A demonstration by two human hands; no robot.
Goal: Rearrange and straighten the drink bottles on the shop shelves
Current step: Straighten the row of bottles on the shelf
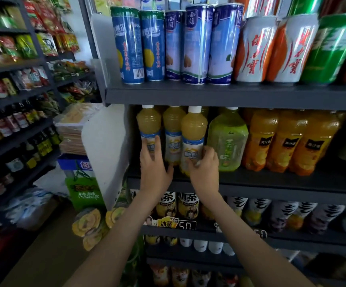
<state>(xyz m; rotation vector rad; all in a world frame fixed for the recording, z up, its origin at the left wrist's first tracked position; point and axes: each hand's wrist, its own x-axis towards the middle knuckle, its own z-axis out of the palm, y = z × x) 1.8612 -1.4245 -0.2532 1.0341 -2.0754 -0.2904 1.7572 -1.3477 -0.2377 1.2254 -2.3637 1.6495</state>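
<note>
Three yellow juice bottles with white caps stand at the left end of the middle shelf (pixel 271 183). My left hand (pixel 154 164) wraps the lower part of the leftmost bottle (pixel 148 123). My right hand (pixel 204 164) grips the base of the third bottle (pixel 194 129), which stands a little forward of the others. The middle yellow bottle (pixel 173 125) stands between my hands, untouched. A green tea bottle (pixel 228 137) stands just right of my right hand.
Several orange juice bottles (pixel 281 139) fill the shelf to the right. Tall blue cans (pixel 197 44) and red-and-white cans (pixel 257 48) line the shelf above. Iced tea bottles (pixel 188 206) sit on the shelf below. A white end panel (pixel 105 150) bounds the shelf at left.
</note>
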